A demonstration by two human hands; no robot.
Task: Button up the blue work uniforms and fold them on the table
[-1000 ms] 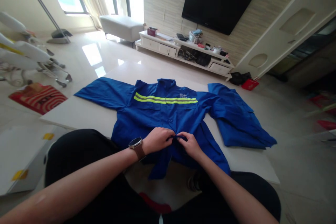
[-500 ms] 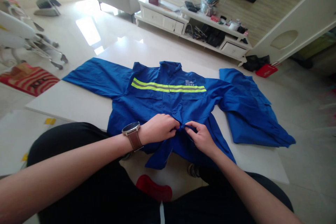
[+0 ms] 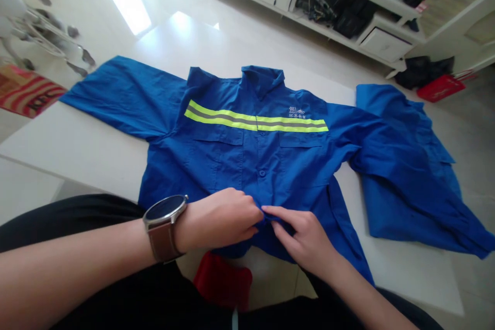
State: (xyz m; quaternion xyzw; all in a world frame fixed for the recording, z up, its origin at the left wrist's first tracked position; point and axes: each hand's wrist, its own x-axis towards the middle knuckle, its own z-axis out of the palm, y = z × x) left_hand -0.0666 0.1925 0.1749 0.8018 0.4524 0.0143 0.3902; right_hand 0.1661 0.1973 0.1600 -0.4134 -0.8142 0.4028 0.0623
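Workwear jacket (image 3: pixel 228 160), blue, lies front up across the middle of the frame on a white tabletop (image 3: pixel 104 149), its collar toward the top. Yellow-green reflective tape (image 3: pixel 224 117) with a grey centre stripe crosses the chest, and a white printed logo (image 3: pixel 297 112) sits just above its right part. Below the tape, a button (image 3: pixel 262 173) shows on the front placket.

At lower centre, the left hand (image 3: pixel 220 219) grips the placket cloth with curled fingers; a round wristwatch (image 3: pixel 165 209) on a brown strap circles that wrist. Close against it, the right hand (image 3: pixel 311 237) pinches the same cloth between thumb and index finger. Whether a button is between the fingertips, I cannot tell.

One sleeve stretches to the left of the frame; the other lies over a folded blue garment (image 3: pixel 433 147) at right.
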